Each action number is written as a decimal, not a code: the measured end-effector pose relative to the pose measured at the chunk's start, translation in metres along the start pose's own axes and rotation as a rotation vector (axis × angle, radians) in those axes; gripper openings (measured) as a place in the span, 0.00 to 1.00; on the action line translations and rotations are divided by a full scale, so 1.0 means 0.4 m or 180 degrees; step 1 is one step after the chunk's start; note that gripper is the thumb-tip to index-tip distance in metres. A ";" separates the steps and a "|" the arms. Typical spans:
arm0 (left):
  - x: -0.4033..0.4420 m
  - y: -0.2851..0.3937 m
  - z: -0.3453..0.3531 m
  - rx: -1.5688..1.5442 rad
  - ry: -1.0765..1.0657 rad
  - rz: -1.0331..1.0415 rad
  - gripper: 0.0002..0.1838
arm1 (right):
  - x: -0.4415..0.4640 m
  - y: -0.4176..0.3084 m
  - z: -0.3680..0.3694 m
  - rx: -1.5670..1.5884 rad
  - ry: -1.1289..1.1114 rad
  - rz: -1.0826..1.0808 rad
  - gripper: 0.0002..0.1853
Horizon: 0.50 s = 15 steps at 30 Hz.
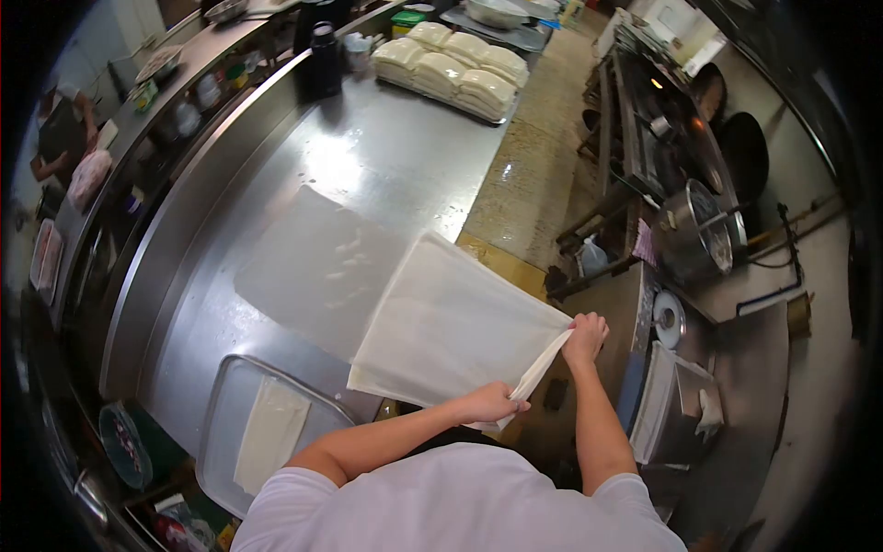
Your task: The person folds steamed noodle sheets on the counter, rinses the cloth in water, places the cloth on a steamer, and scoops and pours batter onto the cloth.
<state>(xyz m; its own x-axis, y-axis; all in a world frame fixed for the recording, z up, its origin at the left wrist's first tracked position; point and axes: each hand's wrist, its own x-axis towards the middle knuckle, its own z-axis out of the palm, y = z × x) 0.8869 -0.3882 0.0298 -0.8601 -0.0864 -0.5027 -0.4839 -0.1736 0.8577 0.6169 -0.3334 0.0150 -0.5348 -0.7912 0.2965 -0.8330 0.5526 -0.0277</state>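
Note:
A white cloth (451, 322) stretches from my two hands leftward over the near right edge of the steel table (276, 156). My right hand (585, 336) is closed on its right corner. Lower down, my left hand (492, 403) pinches the near edge, where the cloth bunches into folds. Left of the cloth, a dull, roughly square patch (313, 267) covers the tabletop; I cannot tell whether it is a thin sheet or a wet film. By my left arm sits a metal tray (213, 432) with a folded white sheet (271, 432) in it.
Stacked white folded sheets (437, 74) fill a tray at the table's far end, near a dark bottle (325, 60). To the right are a stove (662, 120), a large pot (694, 230) and a steel box (681, 405). Another person (64, 138) stands far left.

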 end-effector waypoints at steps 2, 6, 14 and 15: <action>0.025 -0.016 0.036 -0.0352 -0.0260 -0.0020 0.22 | -0.041 0.043 -0.028 0.0051 -0.0025 0.0203 0.04; 0.004 -0.029 0.047 -0.1060 -0.0655 -0.0282 0.21 | -0.148 0.111 -0.093 0.0363 0.0116 0.0566 0.04; -0.166 0.160 0.104 0.2232 -0.0441 -0.1110 0.19 | -0.509 0.200 -0.235 0.1128 0.0438 0.0796 0.04; -0.188 0.176 0.133 0.2010 -0.0292 -0.0983 0.19 | -0.558 0.202 -0.257 0.1286 0.0456 0.0938 0.04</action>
<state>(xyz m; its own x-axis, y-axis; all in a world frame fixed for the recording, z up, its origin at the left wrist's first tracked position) 0.9090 -0.3416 0.1338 -0.6653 -0.0370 -0.7457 -0.6850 0.4276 0.5899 0.6834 -0.0853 0.0448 -0.7537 -0.5578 0.3475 -0.6534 0.5789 -0.4878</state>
